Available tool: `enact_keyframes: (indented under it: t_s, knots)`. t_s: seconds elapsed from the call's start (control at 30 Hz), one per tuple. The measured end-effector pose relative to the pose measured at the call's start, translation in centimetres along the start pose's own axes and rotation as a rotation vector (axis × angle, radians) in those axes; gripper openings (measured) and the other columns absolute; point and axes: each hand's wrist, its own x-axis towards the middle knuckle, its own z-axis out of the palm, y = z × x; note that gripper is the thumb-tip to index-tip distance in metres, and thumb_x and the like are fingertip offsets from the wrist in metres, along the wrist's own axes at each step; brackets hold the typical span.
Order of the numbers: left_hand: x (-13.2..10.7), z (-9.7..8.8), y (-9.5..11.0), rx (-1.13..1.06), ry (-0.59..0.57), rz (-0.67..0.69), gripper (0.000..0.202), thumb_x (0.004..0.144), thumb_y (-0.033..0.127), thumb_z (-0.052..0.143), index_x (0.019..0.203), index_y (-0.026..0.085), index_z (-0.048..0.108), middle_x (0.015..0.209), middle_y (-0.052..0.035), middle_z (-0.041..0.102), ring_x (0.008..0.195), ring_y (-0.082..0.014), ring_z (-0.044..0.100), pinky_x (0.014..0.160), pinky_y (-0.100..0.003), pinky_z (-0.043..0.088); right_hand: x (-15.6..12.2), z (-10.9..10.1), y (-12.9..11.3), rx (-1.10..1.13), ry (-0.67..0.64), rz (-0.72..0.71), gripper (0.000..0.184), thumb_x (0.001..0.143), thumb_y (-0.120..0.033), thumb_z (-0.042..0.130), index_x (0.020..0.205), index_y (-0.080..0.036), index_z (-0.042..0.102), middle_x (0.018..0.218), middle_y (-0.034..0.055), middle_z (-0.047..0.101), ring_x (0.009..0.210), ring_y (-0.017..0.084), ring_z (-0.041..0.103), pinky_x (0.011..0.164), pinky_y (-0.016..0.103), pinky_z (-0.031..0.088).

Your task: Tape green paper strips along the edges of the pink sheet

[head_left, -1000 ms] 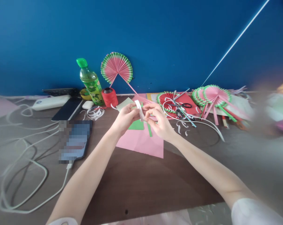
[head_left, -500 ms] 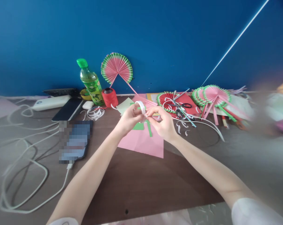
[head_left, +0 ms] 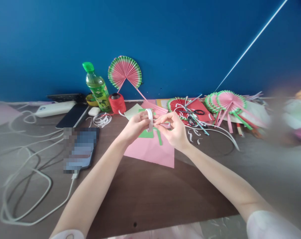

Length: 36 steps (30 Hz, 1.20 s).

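1. Closed on the white roll (head_left: 150, 119), my left hand (head_left: 136, 126) holds it; my right hand (head_left: 174, 132) has fingertips nearly meeting, hold unclear.
2. Pink paper (head_left: 152, 153) lies below.
3. White roll, between both hands: likely light, stiff, tacky; I'd grip its rim.

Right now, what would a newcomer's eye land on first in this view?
Probably the pink-and-green fan against the blue wall, above the red spool in the picture. Next, in the middle, the white roll in the left hand, with the right hand close beside it. The green-capped bottle stands left of the spool.
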Motion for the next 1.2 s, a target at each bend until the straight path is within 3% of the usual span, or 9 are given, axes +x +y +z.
enact_keyframes:
  t_s: [0.2,0.53,0.7,0.9,1.07,1.2]
  knots:
    - [0.1,-0.1,-0.5,0.059,-0.095,0.045,0.038,0.069,0.012,0.064,0.105,0.012,0.051,0.082,-0.0032,0.066,0.066,-0.0107,0.058,0.063,-0.025,0.039,0.2,-0.2,-0.2,-0.01,0.042,0.054,0.016,0.078,-0.021,0.063,0.082,-0.023,0.047,0.083,-0.0008,0.061,0.084,0.014,0.063,0.074,0.032,0.051]
    - [0.2,-0.2,-0.8,0.128,-0.048,0.097,0.05,0.068,0.015,0.064,0.113,0.014,0.042,0.088,-0.0063,0.069,0.078,-0.0153,0.064,0.069,-0.026,0.043,-0.4,0.3,0.1,-0.062,0.012,-0.001,0.013,0.079,-0.019,0.062,0.08,-0.023,0.049,0.08,-0.0011,0.059,0.085,0.015,0.063,0.077,0.034,0.051]
    - [0.2,-0.1,-0.6,0.126,0.003,0.073,0.046,0.066,0.015,0.063,0.109,0.012,0.048,0.091,-0.0088,0.07,0.067,-0.0134,0.063,0.062,-0.025,0.045,-0.5,0.2,0.1,-0.063,-0.008,-0.007,0.012,0.08,-0.019,0.061,0.081,-0.023,0.049,0.081,-0.0007,0.06,0.084,0.015,0.063,0.075,0.034,0.051]
    - [0.4,-0.8,-0.7,0.066,0.087,0.059,0.048,0.066,0.018,0.062,0.112,0.009,0.051,0.106,-0.0155,0.066,0.089,-0.023,0.065,0.068,-0.03,0.05,-0.6,0.3,-0.2,-0.044,-0.065,-0.056,0.013,0.078,-0.019,0.063,0.082,-0.022,0.051,0.078,-0.0014,0.061,0.078,0.013,0.063,0.073,0.031,0.052]
    - [0.2,-1.2,-0.7,0.064,0.016,0.026,0.046,0.073,0.021,0.059,0.118,0.011,0.053,0.11,-0.014,0.065,0.094,-0.0213,0.064,0.076,-0.031,0.048,-0.3,0.1,-0.5,-0.056,-0.04,0.031,0.014,0.079,-0.024,0.063,0.093,-0.023,0.058,0.088,0.0014,0.066,0.082,0.014,0.065,0.075,0.032,0.053]
    - [0.1,-0.9,-0.6,0.032,-0.067,0.016,0.047,0.07,0.014,0.062,0.117,0.012,0.054,0.107,-0.0123,0.066,0.092,-0.0196,0.064,0.082,-0.032,0.044,0.3,-0.4,-0.7,0.018,0.034,0.145,0.01,0.08,-0.03,0.062,0.087,-0.023,0.064,0.089,0.0017,0.068,0.083,0.015,0.065,0.069,0.03,0.055]
